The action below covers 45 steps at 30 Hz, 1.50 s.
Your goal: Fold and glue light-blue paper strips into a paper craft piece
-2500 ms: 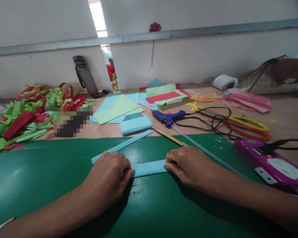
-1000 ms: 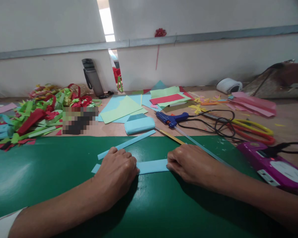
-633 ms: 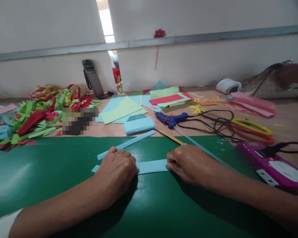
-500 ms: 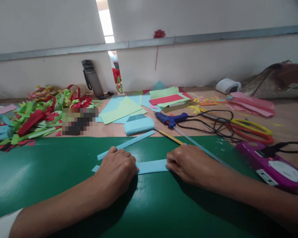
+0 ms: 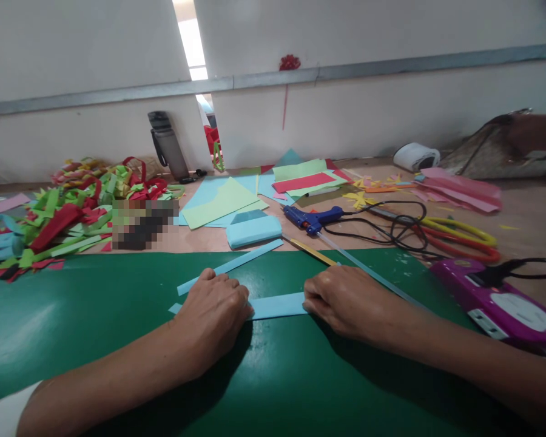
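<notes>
Both of my hands grip one light blue paper strip [image 5: 276, 306] that lies low over the green mat [image 5: 273, 382]. My left hand [image 5: 218, 315] is closed on its left part, and a short end pokes out beyond that hand. At the strip's right end, my right hand [image 5: 337, 297] is closed, with its fingers curled in. A second, narrower blue paper strip [image 5: 250, 256] lies slantwise just behind my left hand. Behind it rests a folded blue paper piece [image 5: 253, 230]. A yellow pencil [image 5: 312, 250] points toward my right hand, which hides its near end.
At the back right lie a blue glue gun [image 5: 313, 220], a clear glue stick, scissors with red and yellow handles [image 5: 464, 240] and a purple power strip [image 5: 495, 300]. Coloured paper sheets [image 5: 222, 203] are behind. Paper scraps [image 5: 68, 212] and a bottle [image 5: 168, 145] stand left.
The view has shifted very slightly. Both hands keep the same hold on the blue paper strip, and nothing else has visibly moved.
</notes>
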Each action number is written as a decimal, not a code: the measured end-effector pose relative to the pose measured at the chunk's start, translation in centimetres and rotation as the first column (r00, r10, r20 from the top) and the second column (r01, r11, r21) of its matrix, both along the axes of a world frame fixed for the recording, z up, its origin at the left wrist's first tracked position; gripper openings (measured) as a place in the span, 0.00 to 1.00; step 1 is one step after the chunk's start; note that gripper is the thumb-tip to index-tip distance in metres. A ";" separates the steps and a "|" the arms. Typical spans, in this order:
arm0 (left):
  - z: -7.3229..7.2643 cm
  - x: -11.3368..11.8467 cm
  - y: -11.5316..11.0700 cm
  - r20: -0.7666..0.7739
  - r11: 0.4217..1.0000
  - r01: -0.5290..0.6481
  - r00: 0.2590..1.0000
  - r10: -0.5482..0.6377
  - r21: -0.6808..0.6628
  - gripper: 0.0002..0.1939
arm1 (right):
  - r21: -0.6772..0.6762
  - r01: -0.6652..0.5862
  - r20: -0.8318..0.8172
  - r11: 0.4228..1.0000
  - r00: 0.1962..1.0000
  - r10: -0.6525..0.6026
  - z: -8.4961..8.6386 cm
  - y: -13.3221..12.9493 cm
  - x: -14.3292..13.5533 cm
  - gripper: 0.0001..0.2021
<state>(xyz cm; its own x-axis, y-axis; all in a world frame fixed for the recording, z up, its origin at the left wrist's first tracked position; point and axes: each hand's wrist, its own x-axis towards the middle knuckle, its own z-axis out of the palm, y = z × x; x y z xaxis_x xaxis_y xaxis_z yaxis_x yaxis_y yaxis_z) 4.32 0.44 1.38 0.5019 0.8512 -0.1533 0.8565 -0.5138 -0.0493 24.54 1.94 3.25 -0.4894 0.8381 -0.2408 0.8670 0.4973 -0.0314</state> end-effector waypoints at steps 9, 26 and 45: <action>0.0 -0.1 -0.2 0.012 1.000 0.005 1.000 -0.005 0.022 0.16 | -0.004 0.007 -0.003 1.000 1.000 -0.007 0.1 0.1 0.0 0.12; 0.0 -0.2 -0.3 0.026 1.000 0.006 1.000 -0.006 0.024 0.15 | -0.018 0.001 -0.013 1.000 1.000 -0.001 0.1 0.0 0.1 0.12; -0.9 -2.0 -0.7 -0.037 0.914 0.357 0.934 -0.357 0.191 0.20 | 0.321 -0.452 -0.009 0.832 0.877 0.480 -2.1 -0.8 1.4 0.19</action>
<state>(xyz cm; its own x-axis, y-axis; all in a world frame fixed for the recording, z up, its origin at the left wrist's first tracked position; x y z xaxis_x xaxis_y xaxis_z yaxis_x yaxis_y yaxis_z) 2.31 -0.31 0.46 0.7776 0.6287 -0.0064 0.6179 -0.7659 -0.1777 25.99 1.12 1.12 -0.8470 0.5296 0.0460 0.5310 0.8386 0.1221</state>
